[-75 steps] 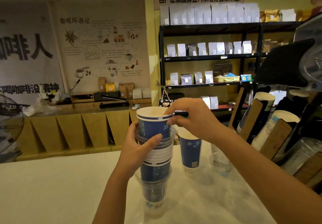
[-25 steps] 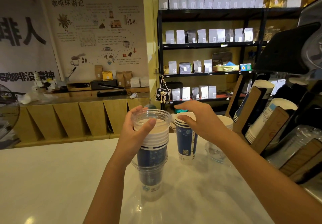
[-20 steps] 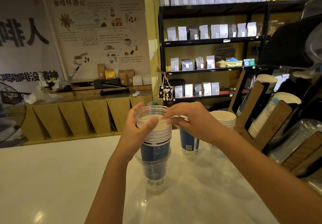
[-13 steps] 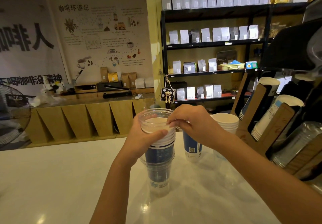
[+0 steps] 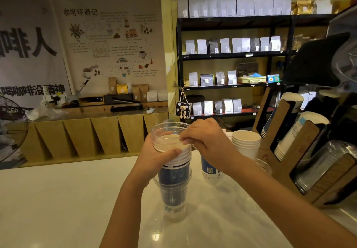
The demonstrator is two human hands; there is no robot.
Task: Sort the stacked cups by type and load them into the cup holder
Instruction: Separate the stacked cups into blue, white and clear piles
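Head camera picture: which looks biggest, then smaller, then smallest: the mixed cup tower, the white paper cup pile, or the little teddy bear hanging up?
1. mixed cup tower
2. white paper cup pile
3. teddy bear

The bear hangs farther back, so it may look smaller than it is.

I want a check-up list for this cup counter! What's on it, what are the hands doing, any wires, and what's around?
Surface: white counter, glossy with light reflections.
Job's things: mixed cup stack, clear plastic cup on top; blue paper cup and white paper cups set aside; wooden cup holder at right already holds cup stacks.
Clutter: nothing seen loose on the counter.
Hands: left hand wraps the stack; right hand has a pinch grip on the clear cup's rim.
Cables: nothing seen near the work; too far to tell on the back bench.
Surroundings: black shelf of coffee bags, wall posters, a fan at left.
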